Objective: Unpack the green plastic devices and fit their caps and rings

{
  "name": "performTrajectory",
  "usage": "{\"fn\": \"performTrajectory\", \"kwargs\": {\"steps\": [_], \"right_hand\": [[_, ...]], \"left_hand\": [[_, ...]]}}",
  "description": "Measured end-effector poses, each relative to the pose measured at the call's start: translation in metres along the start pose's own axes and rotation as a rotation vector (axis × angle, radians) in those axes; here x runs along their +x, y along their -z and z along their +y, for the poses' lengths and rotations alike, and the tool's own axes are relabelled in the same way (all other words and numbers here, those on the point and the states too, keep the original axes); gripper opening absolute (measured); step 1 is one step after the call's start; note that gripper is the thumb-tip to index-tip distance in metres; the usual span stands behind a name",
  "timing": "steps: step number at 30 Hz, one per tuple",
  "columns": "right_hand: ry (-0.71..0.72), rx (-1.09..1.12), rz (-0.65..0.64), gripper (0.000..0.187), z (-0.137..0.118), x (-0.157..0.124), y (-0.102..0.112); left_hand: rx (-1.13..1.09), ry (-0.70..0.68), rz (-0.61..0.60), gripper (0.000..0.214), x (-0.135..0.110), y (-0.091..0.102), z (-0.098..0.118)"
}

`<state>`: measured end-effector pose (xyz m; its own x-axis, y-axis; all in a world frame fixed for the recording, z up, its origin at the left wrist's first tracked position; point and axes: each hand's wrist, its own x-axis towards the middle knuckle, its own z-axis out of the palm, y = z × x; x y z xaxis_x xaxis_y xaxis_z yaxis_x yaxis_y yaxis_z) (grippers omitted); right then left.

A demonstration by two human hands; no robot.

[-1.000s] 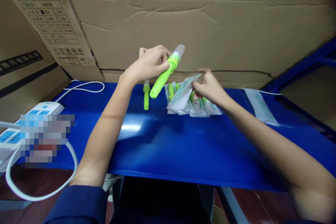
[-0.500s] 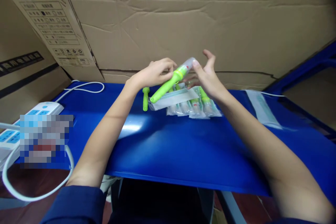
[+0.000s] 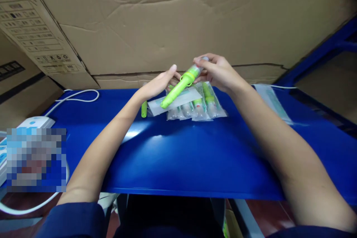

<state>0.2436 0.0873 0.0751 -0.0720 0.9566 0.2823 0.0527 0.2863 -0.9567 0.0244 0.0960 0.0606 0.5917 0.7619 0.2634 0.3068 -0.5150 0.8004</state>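
One green pen in right hand, one loose pen nearby.

Soft, even light falls from overhead, bright enough everywhere I look. It leaves a white glare patch left of centre on the glossy blue counter, and shadows there are faint. The green tube is sharp. The edges bow outward, and the top right corner goes dark.
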Motion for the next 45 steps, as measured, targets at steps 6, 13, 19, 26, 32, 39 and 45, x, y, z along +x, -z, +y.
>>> {"fn": "performTrajectory", "kwargs": {"steps": [6, 13, 19, 26, 32, 39, 45], "right_hand": [[0.085, -0.027, 0.130, 0.036, -0.007, 0.006, 0.021], [0.080, -0.140, 0.187, 0.044, 0.012, 0.021, 0.050], [0.020, -0.101, 0.300, 0.027, 0.016, 0.028, 0.049], [0.122, -0.223, 0.381, 0.018, 0.014, 0.024, 0.045], [0.125, -0.309, 0.430, 0.017, 0.015, 0.021, 0.040], [0.142, -0.245, 0.341, 0.021, 0.019, 0.021, 0.038], [0.228, -0.191, 0.322, 0.040, 0.019, 0.027, 0.046]], "left_hand": [[0.332, 0.123, -0.041, 0.035, 0.000, 0.001, -0.026], [0.532, 0.200, -0.167, 0.070, -0.004, 0.000, -0.030], [0.332, 0.202, -0.127, 0.070, -0.003, 0.013, -0.036], [0.132, 0.298, -0.275, 0.049, -0.011, 0.028, -0.022], [0.066, 0.343, -0.335, 0.047, -0.012, 0.028, -0.022], [-0.095, 0.388, 0.103, 0.045, -0.003, 0.005, -0.034], [-0.249, 0.472, 0.153, 0.069, -0.002, 0.003, -0.039]]}}
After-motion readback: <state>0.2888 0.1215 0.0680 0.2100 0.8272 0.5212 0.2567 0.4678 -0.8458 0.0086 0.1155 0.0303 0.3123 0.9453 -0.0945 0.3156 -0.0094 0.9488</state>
